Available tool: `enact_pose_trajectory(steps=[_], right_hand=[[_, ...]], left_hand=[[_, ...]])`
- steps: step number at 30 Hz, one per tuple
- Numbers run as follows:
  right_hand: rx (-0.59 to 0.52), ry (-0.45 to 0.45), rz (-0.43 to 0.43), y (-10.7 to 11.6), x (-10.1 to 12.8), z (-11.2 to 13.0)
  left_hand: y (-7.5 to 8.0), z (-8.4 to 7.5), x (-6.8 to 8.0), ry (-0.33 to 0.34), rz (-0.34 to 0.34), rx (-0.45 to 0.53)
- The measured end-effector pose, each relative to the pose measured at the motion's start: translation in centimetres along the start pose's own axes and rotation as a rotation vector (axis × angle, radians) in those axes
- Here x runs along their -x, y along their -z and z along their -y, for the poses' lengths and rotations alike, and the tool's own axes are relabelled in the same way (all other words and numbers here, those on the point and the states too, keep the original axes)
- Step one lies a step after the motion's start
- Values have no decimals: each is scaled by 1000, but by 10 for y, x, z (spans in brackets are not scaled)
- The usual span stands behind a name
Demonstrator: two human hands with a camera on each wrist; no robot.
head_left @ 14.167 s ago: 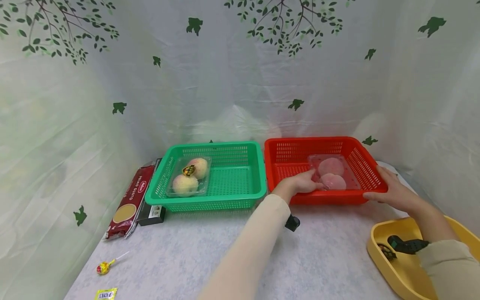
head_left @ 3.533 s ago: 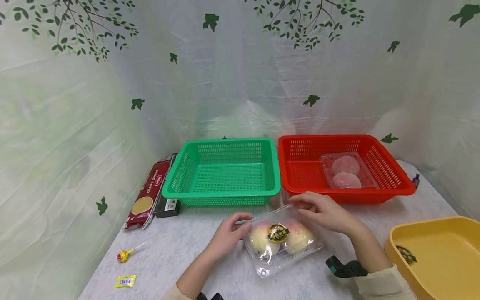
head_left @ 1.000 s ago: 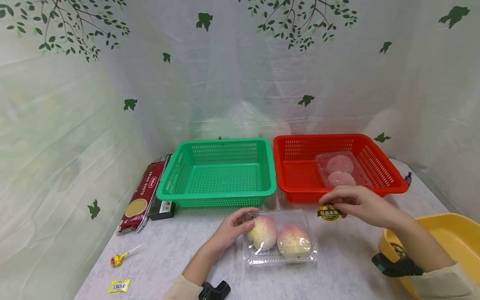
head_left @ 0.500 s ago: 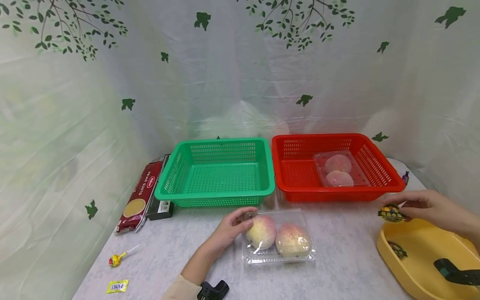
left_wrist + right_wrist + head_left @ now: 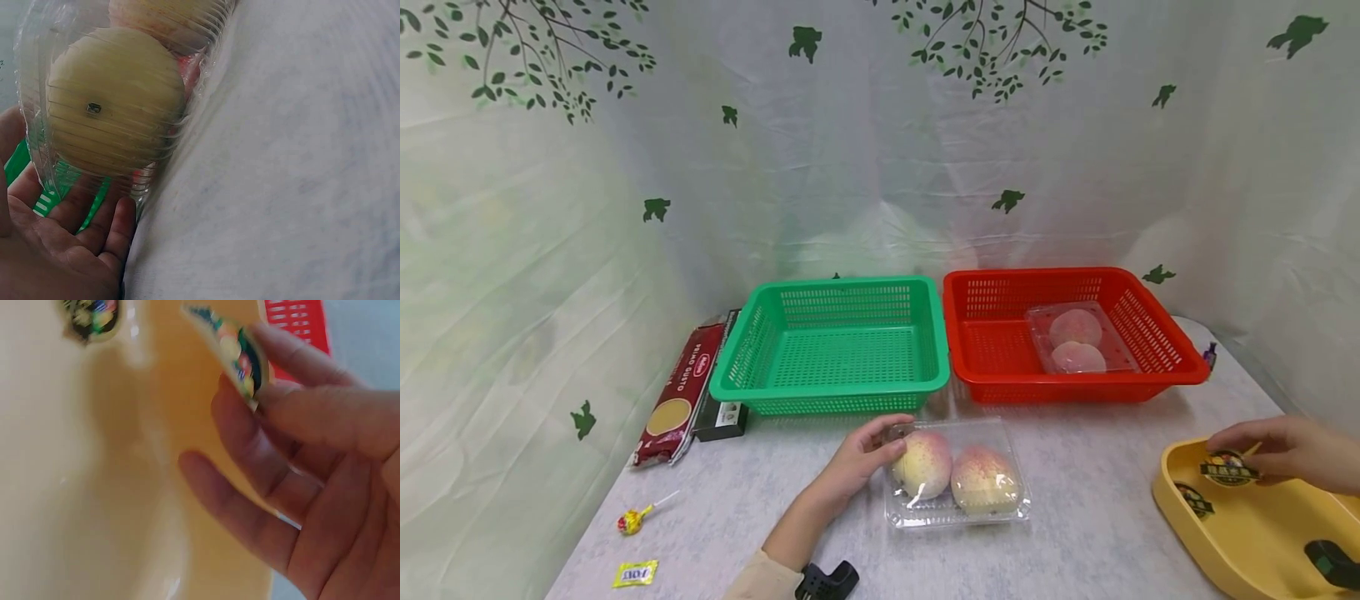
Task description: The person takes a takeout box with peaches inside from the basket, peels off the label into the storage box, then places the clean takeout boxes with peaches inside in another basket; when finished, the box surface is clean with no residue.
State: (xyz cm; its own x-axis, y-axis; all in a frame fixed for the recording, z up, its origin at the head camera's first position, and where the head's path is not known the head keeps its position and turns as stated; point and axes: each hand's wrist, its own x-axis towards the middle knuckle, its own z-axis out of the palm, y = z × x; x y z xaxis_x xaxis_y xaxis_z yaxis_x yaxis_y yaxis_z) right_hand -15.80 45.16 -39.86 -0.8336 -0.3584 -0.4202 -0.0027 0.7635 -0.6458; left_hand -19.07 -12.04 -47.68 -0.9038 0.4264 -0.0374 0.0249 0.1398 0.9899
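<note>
My right hand (image 5: 1285,450) pinched a round yellow-and-black sticker (image 5: 1228,468) between thumb and fingertips and held it over the yellow tray (image 5: 1240,542) at the desk's right edge. In the right wrist view the sticker (image 5: 234,353) sat edge-on at my fingertips (image 5: 275,344), with my other fingers loosely spread below it. A second sticker (image 5: 1193,499) lay against the tray's inner wall, just below and left of the one I held; the wrist view showed it (image 5: 92,315) stuck flat to the yellow plastic.

My left hand (image 5: 859,458) rested against the left end of a clear plastic clamshell (image 5: 957,510) on the desk (image 5: 760,517), fingers gently curved around its corner. The left wrist view showed my fingers (image 5: 100,231) under and beside the ribbed plastic, touching it. Inside the clamshell were two peaches (image 5: 955,477) side by side, touching each other.

Behind the clamshell stood a green basket (image 5: 838,396), and just beside it on the right a red basket (image 5: 992,383) that held another clear pack with two pale peaches (image 5: 1077,342). Left of the green basket lay a dark red pasta packet (image 5: 677,400) and a black box (image 5: 722,419) alongside it. Near the desk's front left corner lay a lollipop (image 5: 631,521) and a small yellow sachet (image 5: 635,573), apart from each other.
</note>
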Motion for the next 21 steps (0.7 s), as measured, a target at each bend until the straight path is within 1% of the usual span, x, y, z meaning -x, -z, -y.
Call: enact_pose_trajectory(steps=[6,9,12,14,15,18,21], right_hand=[[32,-101,-30,-9,-3,-9],[24,-141,-46,-12,-4,-11],[22,-188,-41,-13,-5,-13],[31,-203,-39,-11,-5,-14],[42,-194,-37,-10,-4,-16],[83,-204,-41,-7,-2,-18],[121,-233,-43,-2,0,-13]], left_hand=[[-1,-2,1,-9,4,-3],[-1,-3,1,-13,9,0],[-1,-2,1,-7,6,1],[-1,-1,0,-2,3,6],[-1,-1,1,-1,3,8],[-1,-1,1,-2,2,8],[-1,-1,1,6,1,14]])
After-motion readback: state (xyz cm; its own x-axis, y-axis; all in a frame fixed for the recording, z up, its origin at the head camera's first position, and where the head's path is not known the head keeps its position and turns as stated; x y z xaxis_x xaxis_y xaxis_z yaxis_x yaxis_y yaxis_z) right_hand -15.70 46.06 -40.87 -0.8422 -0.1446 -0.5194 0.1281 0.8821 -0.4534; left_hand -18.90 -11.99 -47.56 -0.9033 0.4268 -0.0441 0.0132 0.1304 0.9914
